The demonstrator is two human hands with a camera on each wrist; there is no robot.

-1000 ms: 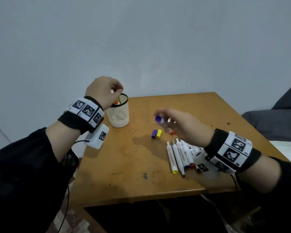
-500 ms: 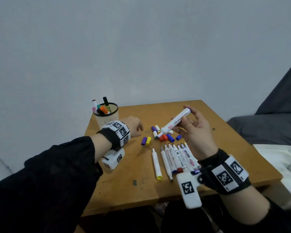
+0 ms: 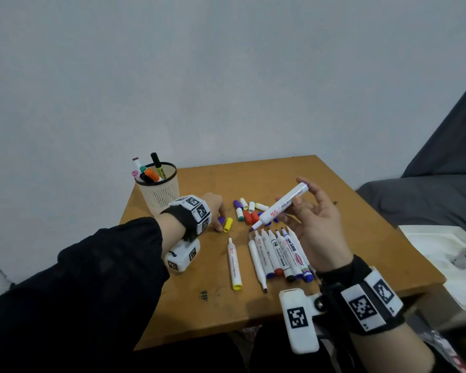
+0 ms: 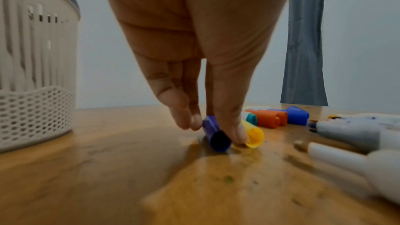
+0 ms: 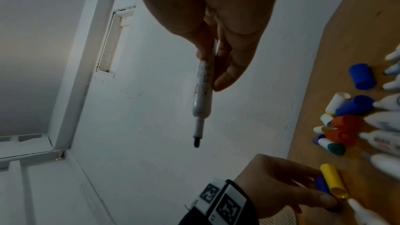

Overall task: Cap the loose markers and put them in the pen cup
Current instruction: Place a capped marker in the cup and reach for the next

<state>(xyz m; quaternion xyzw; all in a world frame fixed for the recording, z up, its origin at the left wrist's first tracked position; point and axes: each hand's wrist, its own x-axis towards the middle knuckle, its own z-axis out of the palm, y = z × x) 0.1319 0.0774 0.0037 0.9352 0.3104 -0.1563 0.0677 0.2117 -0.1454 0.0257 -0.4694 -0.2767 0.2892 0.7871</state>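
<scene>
My right hand (image 3: 297,201) holds an uncapped white marker (image 3: 281,205) slanted above the table, its dark tip (image 5: 196,142) pointing down-left. My left hand (image 3: 218,218) is down on the table, thumb and fingers (image 4: 186,119) pinching a purple cap (image 4: 215,134) that lies beside a yellow cap (image 4: 253,134). A pile of loose caps (image 3: 249,212) sits just behind. Several uncapped markers (image 3: 276,255) lie in a row near the front. The white mesh pen cup (image 3: 160,195) stands at the back left with several capped markers in it.
One white marker with a yellow end (image 3: 234,265) lies apart, left of the row. The wooden table (image 3: 361,238) meets the wall behind the cup. A grey cushion (image 3: 420,203) and a white box (image 3: 441,254) lie past the right edge.
My left hand left the pen cup, came down to the right and closed on the purple cap. My right hand lifted a marker from the table and keeps it raised.
</scene>
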